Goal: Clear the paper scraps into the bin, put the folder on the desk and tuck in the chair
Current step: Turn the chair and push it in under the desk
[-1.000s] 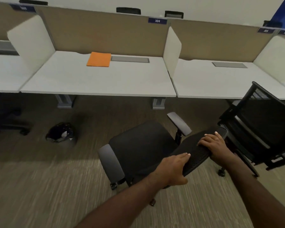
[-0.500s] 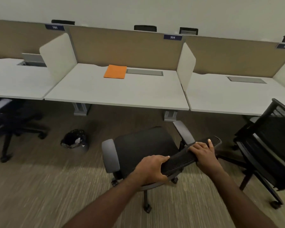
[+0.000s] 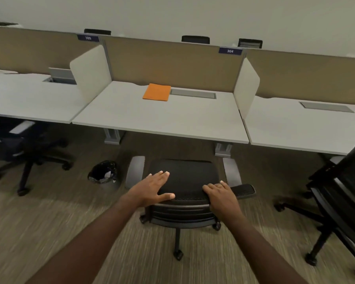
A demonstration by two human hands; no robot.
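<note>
A black office chair point(image 3: 184, 175) with grey armrests faces the middle desk point(image 3: 172, 119), its seat front just short of the desk's edge. My right hand point(image 3: 219, 194) grips the top of the chair's backrest. My left hand point(image 3: 154, 186) has its fingers spread, the palm lifted off the backrest top and only the thumb near it. An orange folder point(image 3: 157, 92) lies flat at the back of the desk. A black-lined bin point(image 3: 103, 172) with pale scraps inside stands on the carpet left of the chair.
A second black chair point(image 3: 340, 201) stands close on the right, turned away from its desk. Another chair point(image 3: 25, 144) sits under the left desk. White side dividers point(image 3: 245, 87) and tan back panels bound each desk. Grey desk legs point(image 3: 222, 149) flank the chair's gap.
The chair has swung round to face the desk squarely and moved toward it. My left hand has released its grip on the backrest and opened; my right hand still holds on.
</note>
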